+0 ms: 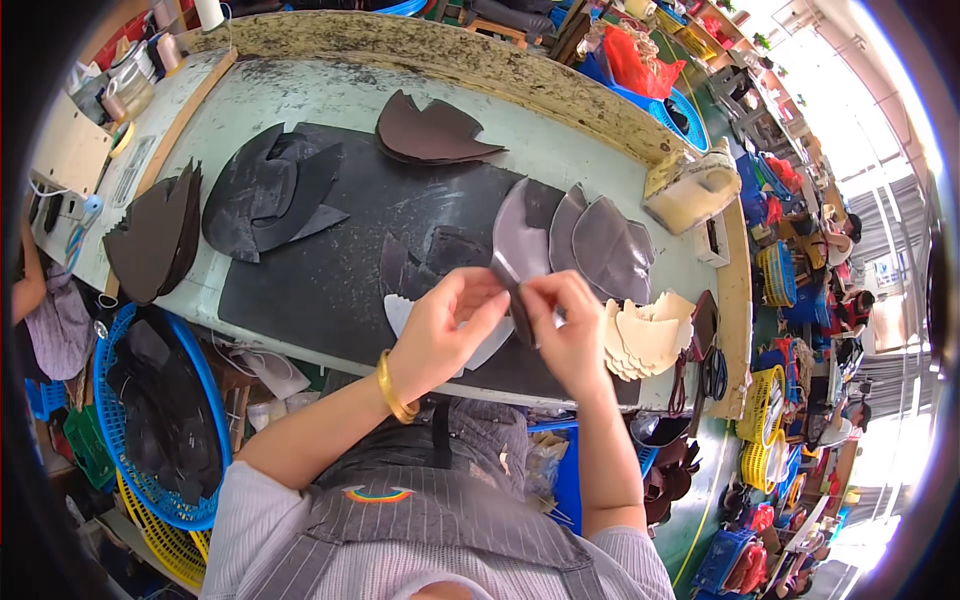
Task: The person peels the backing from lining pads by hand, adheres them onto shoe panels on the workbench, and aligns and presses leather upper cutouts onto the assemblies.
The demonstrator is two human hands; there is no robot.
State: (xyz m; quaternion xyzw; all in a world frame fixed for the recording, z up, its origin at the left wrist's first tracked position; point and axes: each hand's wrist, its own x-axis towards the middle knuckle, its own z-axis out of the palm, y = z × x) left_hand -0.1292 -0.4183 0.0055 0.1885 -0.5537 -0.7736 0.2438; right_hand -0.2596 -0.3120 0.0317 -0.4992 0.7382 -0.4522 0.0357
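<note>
Over the front part of the black mat (300, 285), my two hands hold one dark, glossy, leather-like cut piece (520, 235) between them. My left hand (450, 325), below a gold bangle, has its fingers curled at the piece's left edge. My right hand (568, 325) pinches its lower end between thumb and fingers. Pale pieces beneath my hands are partly hidden. Just right of the held piece, several similar dark pieces (612, 250) overlap. A fanned stack of cream cut pieces (645, 338) lies near my right hand.
Brown cut pieces lie in a stack (435, 130) at the back and another (158, 235) at the left. Black pieces (270, 190) rest on the mat. Scissors (714, 374) are at the right edge. A raised wooden border (400, 42) bounds the table; a blue basket (215, 420) stands left.
</note>
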